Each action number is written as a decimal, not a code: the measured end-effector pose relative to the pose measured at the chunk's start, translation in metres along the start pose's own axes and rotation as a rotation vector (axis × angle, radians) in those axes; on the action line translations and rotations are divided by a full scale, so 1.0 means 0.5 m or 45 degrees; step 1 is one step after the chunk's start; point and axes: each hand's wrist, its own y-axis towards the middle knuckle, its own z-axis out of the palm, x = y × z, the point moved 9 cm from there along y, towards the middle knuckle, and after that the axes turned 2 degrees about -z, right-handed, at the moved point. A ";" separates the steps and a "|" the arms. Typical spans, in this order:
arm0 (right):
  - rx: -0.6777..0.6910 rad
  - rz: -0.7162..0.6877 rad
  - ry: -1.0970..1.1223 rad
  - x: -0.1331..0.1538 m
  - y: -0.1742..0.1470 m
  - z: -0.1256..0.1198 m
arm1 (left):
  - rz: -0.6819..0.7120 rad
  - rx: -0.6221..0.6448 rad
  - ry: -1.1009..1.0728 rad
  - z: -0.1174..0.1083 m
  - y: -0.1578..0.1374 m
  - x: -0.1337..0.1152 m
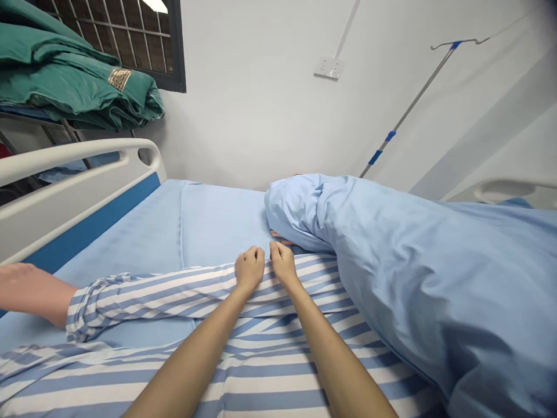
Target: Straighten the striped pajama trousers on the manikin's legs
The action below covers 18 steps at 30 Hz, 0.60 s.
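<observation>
My left hand [250, 268] is closed in a fist over the far leg of a pair of blue-and-white striped trousers [169, 290], around the knee. Beside it, a small gap away, my right hand [282, 261] makes a similar fist, knuckles up. The trouser cloth near both fists is not pulled up, and no object shows in them. A bare foot [39, 290] sticks out of the rolled cuff at the left. The near striped leg lies below my forearms. A light blue quilt [418, 267] is folded back to the right, with fingers [282, 238] showing under its edge.
The legs rest on a bed with a light blue sheet [221, 220]. A bed end board [82, 197] stands at the left, with green folded bedding [82, 81] beyond it. Behind the bed are a wall socket [329, 68] and an IV pole [418, 98].
</observation>
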 end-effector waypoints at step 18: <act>-0.057 -0.024 -0.027 -0.003 0.011 -0.005 | -0.053 -0.021 -0.252 0.033 -0.001 -0.032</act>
